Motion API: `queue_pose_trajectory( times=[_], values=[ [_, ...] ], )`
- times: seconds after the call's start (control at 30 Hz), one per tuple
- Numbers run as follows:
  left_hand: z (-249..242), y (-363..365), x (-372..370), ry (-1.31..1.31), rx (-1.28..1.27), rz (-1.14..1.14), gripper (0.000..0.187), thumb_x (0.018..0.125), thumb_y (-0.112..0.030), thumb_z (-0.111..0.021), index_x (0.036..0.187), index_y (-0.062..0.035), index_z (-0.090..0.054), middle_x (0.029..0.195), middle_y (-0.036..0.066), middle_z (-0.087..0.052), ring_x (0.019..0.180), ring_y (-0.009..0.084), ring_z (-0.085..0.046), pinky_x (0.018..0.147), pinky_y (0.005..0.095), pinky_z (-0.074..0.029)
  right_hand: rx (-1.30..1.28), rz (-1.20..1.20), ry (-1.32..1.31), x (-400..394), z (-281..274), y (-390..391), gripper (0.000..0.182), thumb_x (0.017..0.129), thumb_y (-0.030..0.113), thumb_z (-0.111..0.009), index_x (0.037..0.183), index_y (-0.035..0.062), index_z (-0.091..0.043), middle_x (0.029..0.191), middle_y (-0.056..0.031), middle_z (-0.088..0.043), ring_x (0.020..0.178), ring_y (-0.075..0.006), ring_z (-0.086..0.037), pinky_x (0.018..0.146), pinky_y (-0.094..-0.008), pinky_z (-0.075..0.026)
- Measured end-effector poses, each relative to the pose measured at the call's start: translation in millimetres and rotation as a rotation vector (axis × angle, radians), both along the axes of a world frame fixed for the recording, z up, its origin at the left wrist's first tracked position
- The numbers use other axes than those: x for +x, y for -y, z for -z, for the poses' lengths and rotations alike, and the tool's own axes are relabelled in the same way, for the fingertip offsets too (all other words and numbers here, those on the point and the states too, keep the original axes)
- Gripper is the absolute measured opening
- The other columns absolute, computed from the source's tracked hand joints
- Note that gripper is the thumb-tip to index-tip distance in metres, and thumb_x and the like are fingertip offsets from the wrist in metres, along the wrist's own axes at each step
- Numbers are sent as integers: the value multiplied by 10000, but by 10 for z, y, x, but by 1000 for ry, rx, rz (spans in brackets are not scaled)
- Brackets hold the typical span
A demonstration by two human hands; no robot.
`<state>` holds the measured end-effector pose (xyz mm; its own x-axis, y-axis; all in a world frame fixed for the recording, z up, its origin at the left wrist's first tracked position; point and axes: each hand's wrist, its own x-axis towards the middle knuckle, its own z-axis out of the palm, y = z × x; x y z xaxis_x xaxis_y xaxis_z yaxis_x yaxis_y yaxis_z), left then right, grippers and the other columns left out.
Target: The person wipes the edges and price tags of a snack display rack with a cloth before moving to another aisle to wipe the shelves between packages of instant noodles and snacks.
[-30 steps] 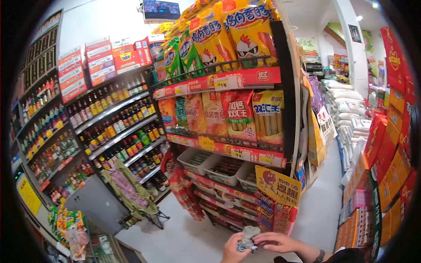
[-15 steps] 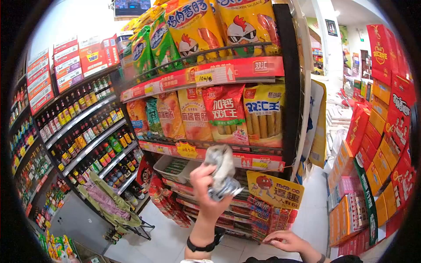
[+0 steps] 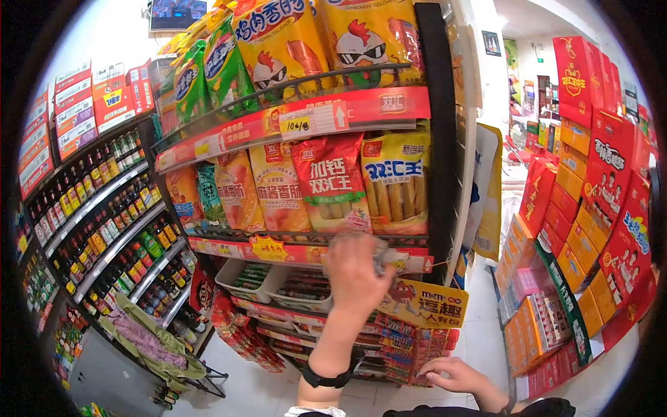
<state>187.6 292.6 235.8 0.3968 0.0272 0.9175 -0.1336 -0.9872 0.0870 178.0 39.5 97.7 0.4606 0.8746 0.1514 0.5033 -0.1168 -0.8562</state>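
My left hand (image 3: 356, 274), with a black band on its wrist, is closed around a crumpled grey cloth (image 3: 381, 254). Hand and cloth lie against the red price strip (image 3: 229, 248) along the front of the middle shelf. Much of the cloth is hidden behind the fingers. Just above stand a red sausage packet (image 3: 330, 177) and a yellow sausage packet (image 3: 394, 184). Low on the right, my right hand (image 3: 455, 375) hangs with loosely bent fingers apart and holds nothing, near the lower candy racks (image 3: 399, 347).
A yellow M&M's sign (image 3: 434, 306) juts out below the strip. White bins (image 3: 243, 281) sit under the shelf on the left. A folding chair (image 3: 149, 340) stands before the bottle shelves (image 3: 104, 208). Stacked red and orange boxes (image 3: 580, 250) line the right side.
My left hand has brought the cloth from in front of the shelf onto the price strip, to the right. The view has shifted, and more of the white bins shows. My right hand stays low.
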Motion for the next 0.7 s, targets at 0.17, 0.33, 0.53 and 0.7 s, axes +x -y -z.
queue_pose_trajectory(
  times=[0.17, 0.33, 0.53, 0.7],
  values=[
    [-22, -230, -86, 13, -262, 18, 366, 609, -82, -665, 938, -50, -508, 868, 126, -522, 838, 330, -492, 760, 411, -391, -45, 2, -23, 39, 49, -10, 217, 894, 192, -490, 998, 29, -589, 924, -118, -616, 865, -254, -600, 757, -340, -474],
    [-45, 59, -14, -61, -237, 242, 401, 629, -63, -670, 997, -43, -509, 943, 144, -539, 905, 319, -518, 808, 385, -398, 23, -77, 98, -17, 110, -219, 223, 899, 201, -480, 990, 28, -585, 928, -119, -612, 875, -265, -597, 766, -348, -478],
    [-57, 256, 86, -38, -325, 551, 437, 628, -26, -674, 1031, -44, -504, 963, 146, -541, 930, 345, -501, 818, 409, -388, 92, -177, 197, -12, 68, -393, 212, 893, 199, -483, 983, 32, -576, 936, -113, -602, 869, -276, -594, 761, -357, -483],
    [-25, 220, 24, -28, -88, 351, 445, 659, -10, -654, 1072, -17, -490, 1009, 176, -539, 935, 369, -516, 813, 417, -410, 69, -190, 197, 14, 104, -434, 201, 884, 191, -492, 973, 31, -574, 921, -111, -601, 863, -278, -594, 751, -361, -486]
  ],
)
